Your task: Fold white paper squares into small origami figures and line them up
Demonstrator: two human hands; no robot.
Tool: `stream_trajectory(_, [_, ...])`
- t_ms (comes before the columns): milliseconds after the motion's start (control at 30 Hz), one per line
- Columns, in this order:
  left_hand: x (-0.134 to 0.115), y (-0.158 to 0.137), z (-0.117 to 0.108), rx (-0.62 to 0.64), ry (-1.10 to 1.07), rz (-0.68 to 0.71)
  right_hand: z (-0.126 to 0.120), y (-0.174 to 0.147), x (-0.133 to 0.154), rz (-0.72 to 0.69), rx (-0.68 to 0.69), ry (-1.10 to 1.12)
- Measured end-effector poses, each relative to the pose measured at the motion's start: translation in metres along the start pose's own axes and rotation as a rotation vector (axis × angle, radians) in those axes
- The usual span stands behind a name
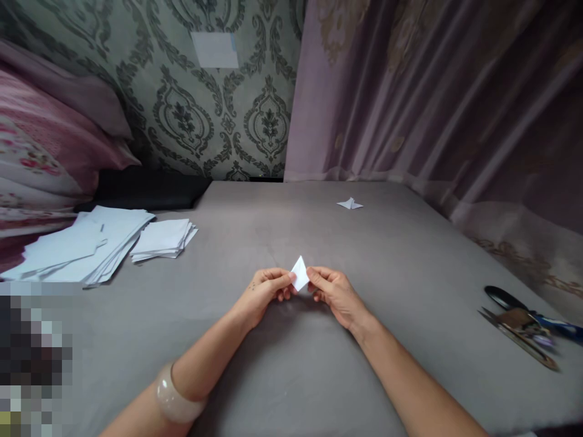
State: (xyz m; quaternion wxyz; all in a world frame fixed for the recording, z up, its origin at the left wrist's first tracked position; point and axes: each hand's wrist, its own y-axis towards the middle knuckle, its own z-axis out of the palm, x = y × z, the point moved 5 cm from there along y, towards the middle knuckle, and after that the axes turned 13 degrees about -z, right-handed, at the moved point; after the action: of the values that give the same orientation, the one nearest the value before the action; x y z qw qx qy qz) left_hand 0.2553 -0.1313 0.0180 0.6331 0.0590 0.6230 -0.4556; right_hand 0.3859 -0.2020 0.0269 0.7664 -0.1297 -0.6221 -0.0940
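Observation:
Between my two hands is a small piece of folded white paper (300, 275), diamond-shaped with its point facing away from me. My left hand (268, 290) pinches its left side, the thumb lying on top. On the opposite edge, my right hand (334, 291) grips it between thumb and fingers. Both hands are just above the grey cloth surface (255, 230); whether they rest on it I cannot tell. Fingers beneath the paper are partly hidden. A pale bangle (175, 397) circles my left forearm.
A folded white paper figure (350, 204) sits at the far right. Stacked small paper squares (161, 238) and larger white sheets (86, 243) lie left. On the right are scissors (517, 340) and a blue-handled tool (558, 326). Curtains (364, 91) hang behind.

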Motion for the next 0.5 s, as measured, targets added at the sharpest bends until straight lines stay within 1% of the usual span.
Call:
stream_trajectory(67, [0.0,0.0,0.001,0.004,0.041,0.015,-0.001,0.001,0.0,-0.023,-0.007,-0.03])
stream_trajectory(200, [-0.002,0.002,-0.001,-0.049,0.204,0.076,-0.004,0.004,-0.002,-0.045,-0.008,-0.091])
stream_trajectory(267, [-0.005,0.002,-0.002,-0.062,0.303,0.143,-0.005,0.005,-0.004,-0.077,0.02,-0.146])
stream_trajectory(333, [-0.009,0.001,-0.004,-0.09,0.435,0.253,-0.004,0.007,-0.004,-0.14,0.075,-0.215])
stream_trajectory(400, [-0.015,-0.001,-0.006,-0.165,0.63,0.39,-0.002,0.01,-0.002,-0.249,0.128,-0.358])
stream_trajectory(500, [-0.026,-0.007,-0.005,-0.338,0.97,0.621,0.002,0.013,0.01,-0.481,0.141,-0.793])
